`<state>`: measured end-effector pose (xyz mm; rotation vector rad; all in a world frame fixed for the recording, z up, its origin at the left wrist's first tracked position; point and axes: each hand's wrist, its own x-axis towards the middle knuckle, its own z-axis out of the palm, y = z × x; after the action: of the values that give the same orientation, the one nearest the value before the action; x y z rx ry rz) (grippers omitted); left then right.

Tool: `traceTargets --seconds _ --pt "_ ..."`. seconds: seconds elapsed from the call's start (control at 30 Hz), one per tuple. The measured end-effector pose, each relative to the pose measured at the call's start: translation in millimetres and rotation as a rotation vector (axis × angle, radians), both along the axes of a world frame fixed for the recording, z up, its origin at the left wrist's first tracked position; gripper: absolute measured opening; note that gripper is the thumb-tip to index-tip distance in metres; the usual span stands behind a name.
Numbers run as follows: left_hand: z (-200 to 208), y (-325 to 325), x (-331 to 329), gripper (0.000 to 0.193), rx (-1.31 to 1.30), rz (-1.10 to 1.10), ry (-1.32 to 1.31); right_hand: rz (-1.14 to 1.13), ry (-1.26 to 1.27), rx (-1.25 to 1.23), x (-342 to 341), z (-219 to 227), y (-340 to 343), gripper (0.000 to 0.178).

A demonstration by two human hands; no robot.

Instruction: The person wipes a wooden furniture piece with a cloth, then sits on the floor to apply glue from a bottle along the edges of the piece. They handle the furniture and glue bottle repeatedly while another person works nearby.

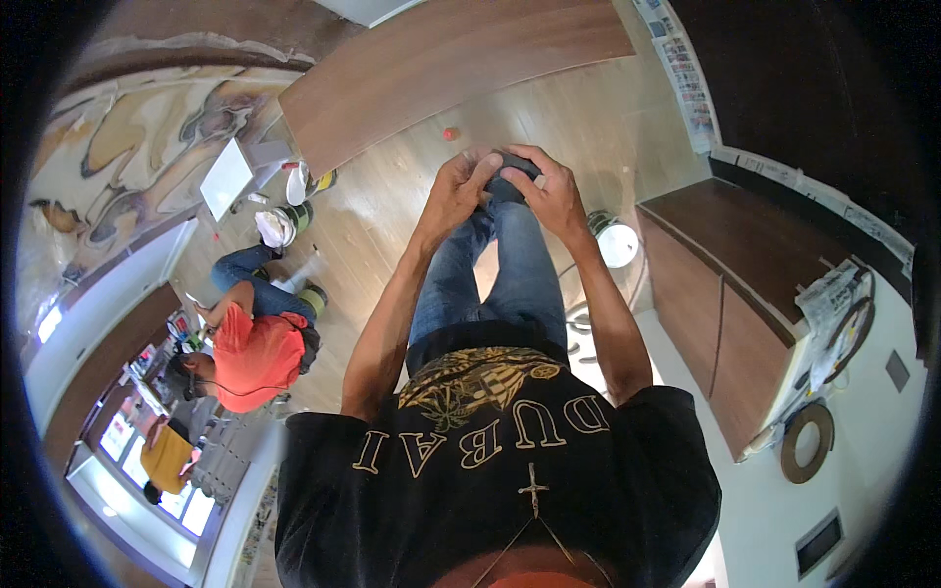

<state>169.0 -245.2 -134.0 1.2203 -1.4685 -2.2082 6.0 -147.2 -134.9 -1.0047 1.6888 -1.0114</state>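
Observation:
Both my arms reach forward over my legs in blue jeans. My left hand [457, 192] and my right hand [551, 191] are closed together around a small dark object [517, 169], held between them above my knees. Most of the object is hidden by my fingers, so I cannot tell what it is. My black shirt with gold print fills the lower middle of the view.
A person in an orange shirt [257, 355] crouches on the wooden floor at the left, near a white bucket [276, 227] and a white panel [226, 176]. A brown board [451, 59] lies ahead. A small red cap [450, 133] sits on the floor. A brown cabinet [730, 284] and a white pail [616, 243] stand at the right.

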Motion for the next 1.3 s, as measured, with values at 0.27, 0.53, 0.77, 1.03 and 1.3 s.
traceTargets --seconds 0.27,0.53,0.77,1.03,1.3 --pt "-58 1 -36 0.016 0.001 0.245 0.11 -0.454 -0.652 -0.058 23 -106 15 0.072" --pt "-120 11 -80 0.019 0.533 0.242 0.151 -0.707 -0.401 -0.16 21 -132 -14 0.077" --pt "-259 -17 -105 0.027 0.533 -0.108 0.031 -0.921 -0.538 -0.163 -34 -225 -26 0.059" --pt "-454 -148 -112 0.033 -0.533 -0.292 -0.162 -1.087 -0.236 -0.179 -58 -437 -82 0.062" --pt "-490 -317 -69 0.053 -1.382 -0.422 -0.67 -0.961 0.099 -0.174 30 -528 -212 0.056"
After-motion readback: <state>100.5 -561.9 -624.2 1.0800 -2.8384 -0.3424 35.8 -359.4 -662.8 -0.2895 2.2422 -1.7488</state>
